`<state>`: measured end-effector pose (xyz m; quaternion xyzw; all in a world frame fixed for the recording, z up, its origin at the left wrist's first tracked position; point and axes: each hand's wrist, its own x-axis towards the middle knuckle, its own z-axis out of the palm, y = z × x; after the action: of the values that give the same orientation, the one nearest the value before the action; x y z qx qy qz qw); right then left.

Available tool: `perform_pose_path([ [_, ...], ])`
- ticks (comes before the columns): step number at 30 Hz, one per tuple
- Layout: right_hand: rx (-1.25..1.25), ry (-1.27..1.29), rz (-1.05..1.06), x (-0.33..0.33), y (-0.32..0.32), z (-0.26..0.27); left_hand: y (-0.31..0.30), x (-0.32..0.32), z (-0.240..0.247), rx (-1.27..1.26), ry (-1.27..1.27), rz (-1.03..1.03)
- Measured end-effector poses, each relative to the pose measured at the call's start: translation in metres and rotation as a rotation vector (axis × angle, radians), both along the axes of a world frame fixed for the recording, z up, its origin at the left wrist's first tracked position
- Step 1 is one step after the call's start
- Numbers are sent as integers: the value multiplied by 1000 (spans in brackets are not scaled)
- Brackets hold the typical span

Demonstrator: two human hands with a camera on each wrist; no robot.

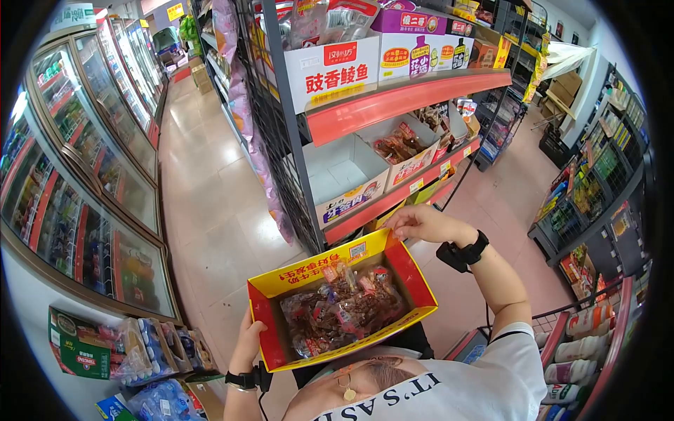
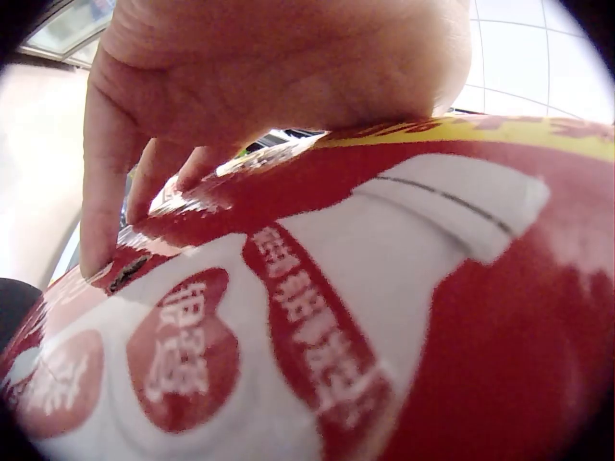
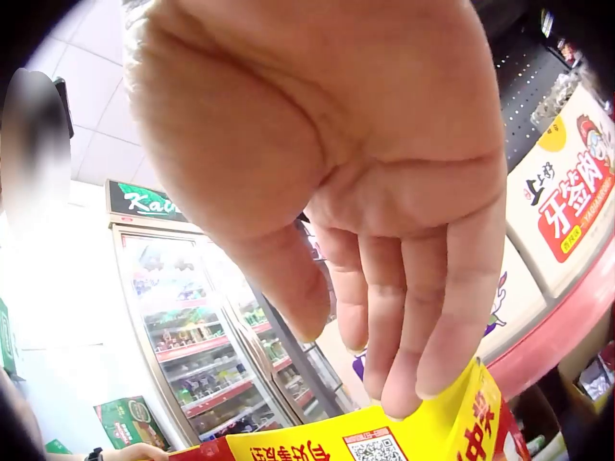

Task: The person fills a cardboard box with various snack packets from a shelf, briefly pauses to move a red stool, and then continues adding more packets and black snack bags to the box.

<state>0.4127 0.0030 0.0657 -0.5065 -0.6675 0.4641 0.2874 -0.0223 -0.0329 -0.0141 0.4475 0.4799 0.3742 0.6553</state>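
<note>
A red and yellow carton [image 1: 414, 275] filled with several clear-wrapped brown snack packs [image 1: 344, 309] is held in front of the body. At its left end the left hand [image 1: 246, 344] grips the wall, thumb over the rim. The left wrist view shows this hand [image 2: 279, 72] with its fingers spread down the printed red side [image 2: 509, 327]. At the carton's far right corner is the right hand [image 1: 427, 224]. In the right wrist view, that hand [image 3: 336, 163] has loosely extended fingers over the yellow flap [image 3: 307, 440]; contact is hard to tell.
Beyond the carton stands a shelf rack with red edges [image 1: 414, 95]. Its lower shelf bears an empty white tray [image 1: 340, 168] beside a box of brown packs [image 1: 407, 151]. Glass-door fridges [image 1: 98, 154] line the left; stacked goods [image 1: 140, 351] and a canned-goods shelf [image 1: 576, 351] flank the person.
</note>
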Motion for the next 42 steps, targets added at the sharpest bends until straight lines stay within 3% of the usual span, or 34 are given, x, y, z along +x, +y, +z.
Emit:
perform_pose_path([
  [5,120,-108,-12,4,3,3,-1,-1,-2,-2,-9,7],
  [8,146,-198,-172,8,16,22,0,-1,-2,12,1,0],
  [10,464,-275,-387,20,41,22,1,0,-4,19,-10,0],
  [13,542,-326,-481,53,93,18,1,-1,-4,18,-17,0],
  [15,492,-548,-623,66,123,18,0,-1,-3,12,-15,-1],
  [18,434,-733,-634,81,161,6,0,-1,-3,6,14,8],
  [23,-66,-994,-511,70,180,0,0,-2,-6,12,4,5],
  [26,-207,-1077,-583,78,207,-27,0,-3,-7,15,7,-4],
  [27,-204,-1116,-442,91,221,-40,0,-3,-8,15,9,-3],
  [30,-148,-1115,-418,99,225,-51,1,-3,-8,16,-25,1],
  [33,-119,-1117,-522,80,208,-32,2,-2,-9,33,-28,1],
  [42,-62,-1122,-467,78,201,-28,2,-4,-11,5,-27,-4],
])
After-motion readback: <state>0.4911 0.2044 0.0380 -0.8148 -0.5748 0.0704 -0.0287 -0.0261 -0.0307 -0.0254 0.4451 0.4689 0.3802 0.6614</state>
